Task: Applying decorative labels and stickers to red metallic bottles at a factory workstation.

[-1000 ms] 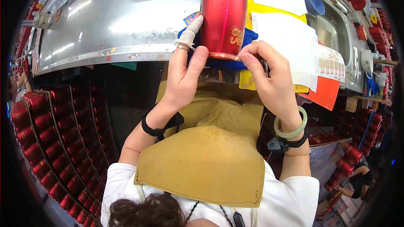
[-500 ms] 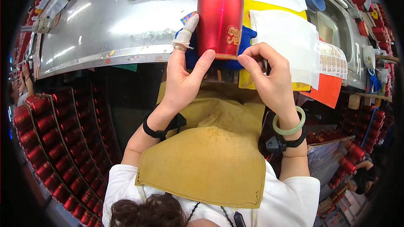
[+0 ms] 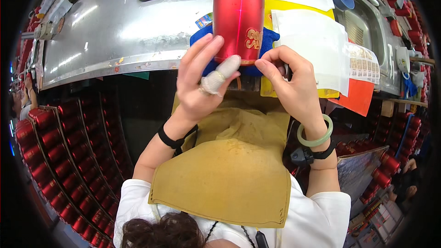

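The red bottle (image 3: 239, 14) stands on the blue cloth (image 3: 268, 41) at the steel bench (image 3: 115, 32) edge. The left hand (image 3: 200, 87) has slid right, bandaged finger now against its base; the right hand (image 3: 294, 82) pinches something too small to tell, beside the base.

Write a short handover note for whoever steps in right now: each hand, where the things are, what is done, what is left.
Left hand: open, fingers spread against the lower left side of the red bottle; one finger wears a cloth wrap.
Right hand: fingertips pinched at the bottle's bottom right edge, beside the gold mark; what they pinch is too small to tell.
Bottle: lies on a blue cloth on the metal table, its base toward the person.
Around: rows of red bottles in racks at the left; yellow and white sheets at the right.
Done: bottle laid on the cloth.
Left: the work at its bottom edge looks unfinished.
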Available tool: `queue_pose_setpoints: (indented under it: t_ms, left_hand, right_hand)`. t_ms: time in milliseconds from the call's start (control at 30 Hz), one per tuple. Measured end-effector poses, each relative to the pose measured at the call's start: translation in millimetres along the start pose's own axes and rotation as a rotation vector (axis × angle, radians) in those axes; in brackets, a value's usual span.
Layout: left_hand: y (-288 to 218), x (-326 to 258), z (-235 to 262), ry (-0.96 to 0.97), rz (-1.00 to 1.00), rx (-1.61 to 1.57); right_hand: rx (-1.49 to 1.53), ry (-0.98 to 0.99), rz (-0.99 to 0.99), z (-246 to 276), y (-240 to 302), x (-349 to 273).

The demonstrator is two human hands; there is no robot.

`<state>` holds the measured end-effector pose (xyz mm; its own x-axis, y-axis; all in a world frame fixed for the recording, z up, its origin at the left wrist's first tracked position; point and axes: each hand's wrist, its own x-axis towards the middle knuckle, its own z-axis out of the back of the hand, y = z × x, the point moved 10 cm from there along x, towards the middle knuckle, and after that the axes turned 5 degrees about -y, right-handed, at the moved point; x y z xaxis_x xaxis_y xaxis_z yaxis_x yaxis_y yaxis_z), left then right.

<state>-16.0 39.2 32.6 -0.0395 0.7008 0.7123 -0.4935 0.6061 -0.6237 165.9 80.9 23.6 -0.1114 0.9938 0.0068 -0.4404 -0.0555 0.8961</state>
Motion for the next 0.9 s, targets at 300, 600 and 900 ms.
queue_pose_setpoints:
  t_ms: [300, 600, 900]
  left_hand:
    - [2, 2, 0, -0.120, -0.106, 0.075]
    - [-20, 7, -13, -0.012, -0.242, 0.117]
    - [14, -10, -1, -0.164, 0.009, 0.020]
  right_hand:
    - [-0.050, 0.040, -0.032, 7, -3, 4]
    - [-0.048, 0.053, -0.053, 11, -14, 5]
    - [-0.037, 0.055, 0.003, 10, -9, 5]
